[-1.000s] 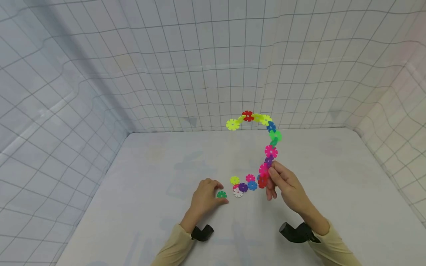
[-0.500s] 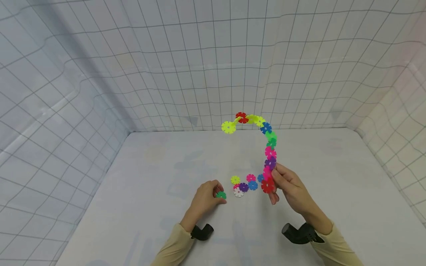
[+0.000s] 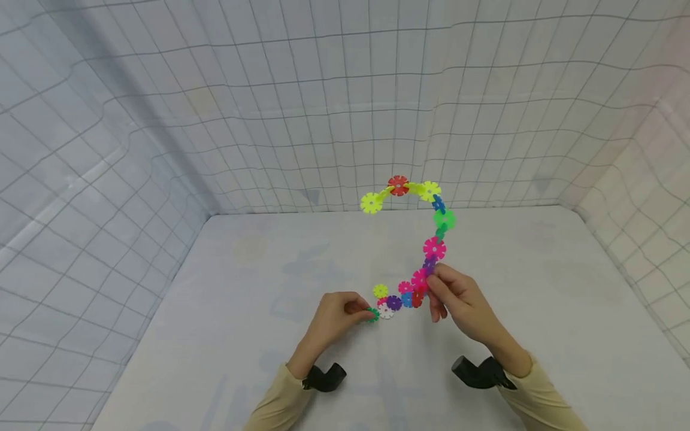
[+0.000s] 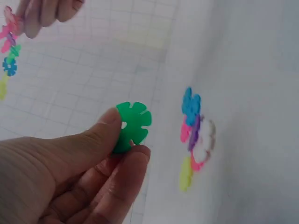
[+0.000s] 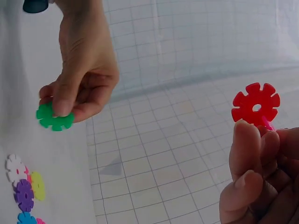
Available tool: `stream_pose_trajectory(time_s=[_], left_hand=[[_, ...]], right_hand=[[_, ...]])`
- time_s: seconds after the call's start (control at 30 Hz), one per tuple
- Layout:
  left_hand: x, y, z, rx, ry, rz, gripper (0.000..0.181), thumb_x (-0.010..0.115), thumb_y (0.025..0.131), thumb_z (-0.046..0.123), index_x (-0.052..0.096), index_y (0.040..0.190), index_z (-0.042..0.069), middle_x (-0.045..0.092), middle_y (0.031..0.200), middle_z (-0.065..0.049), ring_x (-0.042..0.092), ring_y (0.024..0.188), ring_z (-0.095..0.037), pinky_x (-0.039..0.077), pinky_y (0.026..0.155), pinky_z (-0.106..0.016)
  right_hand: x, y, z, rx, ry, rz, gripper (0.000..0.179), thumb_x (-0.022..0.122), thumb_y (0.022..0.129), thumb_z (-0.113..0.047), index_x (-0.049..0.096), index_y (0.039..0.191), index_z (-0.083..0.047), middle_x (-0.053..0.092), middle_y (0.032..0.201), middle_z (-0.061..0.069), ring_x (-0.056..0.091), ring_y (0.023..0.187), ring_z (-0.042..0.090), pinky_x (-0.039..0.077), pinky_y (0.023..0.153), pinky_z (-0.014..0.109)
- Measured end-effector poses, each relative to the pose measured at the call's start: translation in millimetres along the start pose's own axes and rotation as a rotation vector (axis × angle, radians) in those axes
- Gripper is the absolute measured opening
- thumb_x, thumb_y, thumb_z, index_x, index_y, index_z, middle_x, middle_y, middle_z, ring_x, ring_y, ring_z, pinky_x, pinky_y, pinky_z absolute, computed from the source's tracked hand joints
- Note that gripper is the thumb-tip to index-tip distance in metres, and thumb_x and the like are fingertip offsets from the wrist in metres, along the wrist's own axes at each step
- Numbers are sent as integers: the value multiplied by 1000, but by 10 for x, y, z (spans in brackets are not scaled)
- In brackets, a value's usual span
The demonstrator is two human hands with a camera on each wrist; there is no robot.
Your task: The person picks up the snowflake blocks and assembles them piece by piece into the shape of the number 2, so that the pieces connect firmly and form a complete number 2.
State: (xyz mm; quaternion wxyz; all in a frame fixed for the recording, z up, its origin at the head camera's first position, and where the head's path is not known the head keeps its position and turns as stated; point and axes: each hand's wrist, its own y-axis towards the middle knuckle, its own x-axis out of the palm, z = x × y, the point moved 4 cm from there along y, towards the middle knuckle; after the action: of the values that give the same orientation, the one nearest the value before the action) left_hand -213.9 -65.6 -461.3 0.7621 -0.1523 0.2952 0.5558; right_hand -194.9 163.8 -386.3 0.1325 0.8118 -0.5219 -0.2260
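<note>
Between thumb and fingers my left hand [image 3: 338, 316] pinches a green notched plastic disc [image 4: 135, 123], held above the table in the left wrist view. My right hand [image 3: 465, 302] grips the lower part of a curved chain of interlocked discs [image 3: 434, 248], by a pink piece close to the red end disc [image 5: 256, 103]. From there the chain arcs up and over to the left, ending in a yellow disc [image 3: 371, 203]. Loose discs lie between the hands, among them a purple one [image 3: 394, 303], a white one [image 5: 17, 169] and a yellow one [image 3: 380, 291].
All this is on a white table [image 3: 259, 257]. White walls with a dark grid [image 3: 334, 108] enclose it at the back and both sides. A black wrist camera [image 3: 324, 378] sits on the left wrist, another [image 3: 482, 372] on the right.
My left hand has closed on the green disc, lifted it and moved slightly right. My right hand has turned the chain, and its red end disc has shifted a little left.
</note>
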Motion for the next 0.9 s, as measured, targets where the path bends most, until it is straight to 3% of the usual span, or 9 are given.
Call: stream_pose_trajectory(time_s=[0.23, 0.33, 0.43, 0.57, 0.9], left_hand=[[8, -30, 304, -49, -442, -130, 17, 75, 83, 17, 69, 90, 2, 71, 79, -4, 69, 72, -29, 56, 67, -32], [-4, -37, 446, -67, -547, -162, 18, 74, 83, 11, 68, 93, -3, 71, 82, -9, 69, 74, -34, 56, 68, -35], [-30, -33, 583, -65, -608, -167, 18, 73, 84, 8, 69, 95, -5, 71, 82, -12, 68, 74, -36, 56, 67, -37], [-67, -31, 702, -54, -661, -152, 17, 73, 84, 9, 70, 94, -5, 71, 81, -13, 69, 72, -32, 56, 66, -39], [-92, -61, 767, -53, -674, -105, 18, 75, 83, 11, 70, 89, -5, 70, 78, -14, 69, 69, -29, 56, 65, -38]], right_hand=[[42, 44, -100, 9, -175, 57, 26, 51, 91, 11, 49, 77, -11, 51, 55, -1, 52, 47, 14, 39, 42, 27], [61, 68, -239, -3, -186, 69, 26, 51, 90, 12, 50, 77, -10, 50, 54, 1, 52, 47, 14, 38, 42, 27], [72, 77, -314, -17, -184, 79, 25, 50, 90, 13, 50, 78, -9, 49, 54, 1, 51, 47, 15, 38, 41, 27], [73, 64, -240, 0, -154, 85, 24, 48, 92, 13, 50, 80, -8, 49, 55, 2, 51, 46, 16, 39, 40, 28], [65, 5, 19, 12, -98, 93, 23, 46, 93, 13, 52, 84, -7, 48, 57, 2, 49, 45, 16, 40, 39, 29]])
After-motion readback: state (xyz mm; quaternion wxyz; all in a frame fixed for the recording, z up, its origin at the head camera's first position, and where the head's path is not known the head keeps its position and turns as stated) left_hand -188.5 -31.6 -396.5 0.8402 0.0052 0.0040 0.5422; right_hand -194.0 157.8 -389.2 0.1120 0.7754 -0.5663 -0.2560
